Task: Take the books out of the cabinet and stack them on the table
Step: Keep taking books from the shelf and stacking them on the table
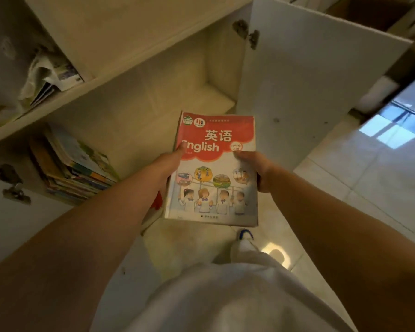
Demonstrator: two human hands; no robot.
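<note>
A red and white English textbook (213,168) with cartoon children on its cover is held flat in front of the open cabinet (134,109). My left hand (171,161) grips its left edge, thumb on the cover. On its right edge sits my right hand (259,170), thumb on top. More book edges show beneath the textbook at its lower left. A leaning stack of colourful books (74,168) lies on the lower shelf at the left. Loose papers and thin booklets (50,80) sit on the shelf above.
The white cabinet door (309,75) stands open to the right of the book. Another door with a metal hinge (12,185) hangs at the lower left. Glossy tiled floor (369,176) spreads to the right and below. My white clothing fills the bottom.
</note>
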